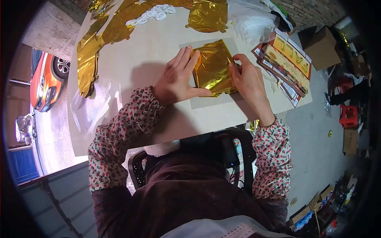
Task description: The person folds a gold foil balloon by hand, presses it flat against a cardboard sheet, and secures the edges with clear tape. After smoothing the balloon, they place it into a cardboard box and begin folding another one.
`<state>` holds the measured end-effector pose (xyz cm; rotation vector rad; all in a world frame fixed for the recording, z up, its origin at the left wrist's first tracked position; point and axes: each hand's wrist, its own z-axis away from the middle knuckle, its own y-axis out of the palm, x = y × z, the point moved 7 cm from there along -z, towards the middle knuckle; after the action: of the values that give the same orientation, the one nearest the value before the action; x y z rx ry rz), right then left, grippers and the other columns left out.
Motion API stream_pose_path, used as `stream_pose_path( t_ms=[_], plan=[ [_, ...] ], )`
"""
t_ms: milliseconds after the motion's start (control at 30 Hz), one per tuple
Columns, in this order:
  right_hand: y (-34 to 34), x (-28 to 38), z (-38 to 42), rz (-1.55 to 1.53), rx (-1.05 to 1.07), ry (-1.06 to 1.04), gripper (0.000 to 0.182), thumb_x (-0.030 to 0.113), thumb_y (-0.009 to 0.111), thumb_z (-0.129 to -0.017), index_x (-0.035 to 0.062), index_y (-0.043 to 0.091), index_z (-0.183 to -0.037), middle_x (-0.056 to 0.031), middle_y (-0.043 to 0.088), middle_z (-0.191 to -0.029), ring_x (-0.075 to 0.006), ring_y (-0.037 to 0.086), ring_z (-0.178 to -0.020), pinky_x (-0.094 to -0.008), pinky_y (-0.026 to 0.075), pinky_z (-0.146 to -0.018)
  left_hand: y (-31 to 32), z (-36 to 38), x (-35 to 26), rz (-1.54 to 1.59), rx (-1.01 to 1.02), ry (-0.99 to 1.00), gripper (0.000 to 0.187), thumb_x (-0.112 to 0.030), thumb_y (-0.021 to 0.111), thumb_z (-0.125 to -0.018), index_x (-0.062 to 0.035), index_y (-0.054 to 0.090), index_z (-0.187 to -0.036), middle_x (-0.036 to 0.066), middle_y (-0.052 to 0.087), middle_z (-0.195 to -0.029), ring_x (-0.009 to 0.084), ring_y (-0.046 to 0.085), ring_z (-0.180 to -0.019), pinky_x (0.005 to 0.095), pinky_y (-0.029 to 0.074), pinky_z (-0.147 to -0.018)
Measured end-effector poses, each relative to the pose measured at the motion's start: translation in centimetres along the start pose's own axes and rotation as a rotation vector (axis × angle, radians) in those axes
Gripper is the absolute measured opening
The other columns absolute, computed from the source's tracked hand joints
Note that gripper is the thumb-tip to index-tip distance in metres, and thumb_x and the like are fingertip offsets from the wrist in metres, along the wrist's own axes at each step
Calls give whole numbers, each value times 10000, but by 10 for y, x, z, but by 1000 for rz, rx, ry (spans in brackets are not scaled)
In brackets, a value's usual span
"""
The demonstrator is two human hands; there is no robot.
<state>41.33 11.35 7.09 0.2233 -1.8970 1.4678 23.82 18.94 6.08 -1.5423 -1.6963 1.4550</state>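
Note:
A folded piece of shiny gold foil (214, 71), like a flattened foil balloon, lies on a greyish translucent sheet or bag (202, 102) on the table. My left hand (178, 77) rests along the foil's left side, fingers stretched and thumb spread over the near edge. On the right edge, my right hand (250, 77) pinches the foil between thumb and bent fingers. Just right of that hand lies a stack of printed cards (287, 63), the top one reading "FALL".
More gold foil pieces (88, 59) line the table's left and far sides, near a white coiled bundle (158, 12). Clear plastic bags lie at the left (93, 105) and far right (252, 22). Beyond the table are a cardboard box (319, 49), red stool (348, 116) and orange car (47, 81).

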Motion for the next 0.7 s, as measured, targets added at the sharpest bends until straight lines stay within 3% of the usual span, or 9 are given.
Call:
stream_pose_path(
  t_ms=[233,367,500,600,633,700],
  plan=[
    [3,6,12,-16,-15,-47,247,140,593,-924,6,557,-1129,-247,638,-695,-440,640,-692,-513,489,-639,-10,12,-3,-64,53,-90,1144,-486,848,-646,37,271,-1483,326,310,-1482,411,327,-1392,478,296,-1102],
    [21,37,47,-4,18,-178,253,135,608,-911,12,529,-1118,-214,642,-723,-413,645,-676,-496,502,-599,-25,56,-7,-116,191,-190,1182,-653,757,-649,7,257,-1493,294,325,-1477,394,316,-1399,496,277,-1100],
    [52,71,77,-56,91,-288,273,128,620,-906,16,517,-1133,-183,648,-745,-384,651,-656,-463,512,-570,-56,119,-11,-113,252,-288,1181,-705,697,-683,-3,225,-1508,288,320,-1491,407,280,-1421,494,234,-1127],
    [66,94,88,-126,124,-340,292,122,625,-906,16,517,-1156,-182,660,-785,-367,660,-681,-446,517,-569,-66,157,-2,16,184,-387,1196,-723,687,-677,-1,223,-1509,280,298,-1507,401,254,-1434,494,207,-1141],
    [70,98,91,-148,140,-339,295,120,626,-905,16,520,-1160,-183,663,-793,-363,663,-687,-443,517,-570,-75,161,-5,74,82,-361,1093,-593,741,-737,-19,228,-1513,286,410,-1435,386,325,-1408,482,270,-1120],
    [73,106,94,-175,139,-355,298,117,631,-905,16,531,-1166,-182,665,-794,-354,664,-684,-436,515,-567,-76,176,9,391,-117,-569,965,-445,744,-808,-33,233,-1515,266,502,-1351,346,454,-1318,436,370,-1051]
  ],
)
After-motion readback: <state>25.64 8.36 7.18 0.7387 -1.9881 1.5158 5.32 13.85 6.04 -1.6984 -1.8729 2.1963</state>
